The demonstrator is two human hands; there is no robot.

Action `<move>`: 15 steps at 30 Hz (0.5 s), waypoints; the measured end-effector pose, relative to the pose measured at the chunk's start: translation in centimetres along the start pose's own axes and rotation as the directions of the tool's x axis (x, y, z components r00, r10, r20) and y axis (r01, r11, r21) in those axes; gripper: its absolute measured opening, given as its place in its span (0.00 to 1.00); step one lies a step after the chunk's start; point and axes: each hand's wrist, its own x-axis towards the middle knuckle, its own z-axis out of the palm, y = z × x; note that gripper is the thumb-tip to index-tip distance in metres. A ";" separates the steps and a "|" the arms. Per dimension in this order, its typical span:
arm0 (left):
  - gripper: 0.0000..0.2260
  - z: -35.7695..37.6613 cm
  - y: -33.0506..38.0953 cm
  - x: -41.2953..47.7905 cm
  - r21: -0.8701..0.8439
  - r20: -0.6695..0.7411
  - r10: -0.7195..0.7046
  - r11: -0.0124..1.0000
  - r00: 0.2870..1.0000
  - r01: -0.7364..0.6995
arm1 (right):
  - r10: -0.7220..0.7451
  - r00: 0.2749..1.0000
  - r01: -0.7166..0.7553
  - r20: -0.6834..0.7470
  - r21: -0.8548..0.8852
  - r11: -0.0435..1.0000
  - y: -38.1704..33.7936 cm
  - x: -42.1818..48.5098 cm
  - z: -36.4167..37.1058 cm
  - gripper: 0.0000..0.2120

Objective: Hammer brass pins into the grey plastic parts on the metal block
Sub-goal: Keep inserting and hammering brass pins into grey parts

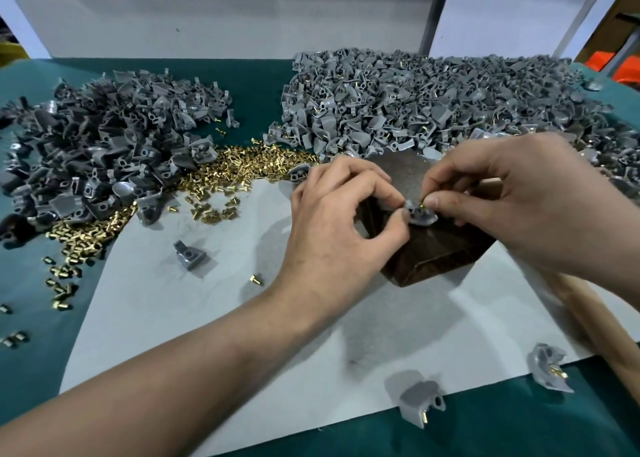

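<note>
Left hand [341, 214] pinches grey plastic part [420, 216] on metal block [433, 249]; right hand [512, 197] fingers pinch brass pin [423, 203] at the part's hole, mid-tabletop.

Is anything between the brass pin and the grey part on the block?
Nothing visible. The right hand pinches the brass pin right at the grey part, which the left hand holds on the metal block.

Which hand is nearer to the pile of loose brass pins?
Left. The left hand is just right of the brass pin pile; the right hand is farther right, over the metal block.
</note>
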 end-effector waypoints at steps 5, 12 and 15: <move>0.02 0.0 0.1 0.0 0.001 -0.017 -0.021 1.000 1.000 0.021 | 0.022 1.000 -0.022 -0.005 0.079 0.997 0.4 0.1 0.2 0.02; 0.03 0.0 0.0 -0.1 -0.062 0.021 -0.041 0.997 0.999 0.043 | 0.060 0.998 -0.057 -0.010 0.179 0.982 0.7 0.0 0.4 0.02; 0.03 0.0 0.0 -0.1 -0.042 0.026 -0.027 0.999 0.999 0.028 | 0.057 0.998 -0.055 -0.009 0.178 0.982 0.8 0.1 0.5 0.01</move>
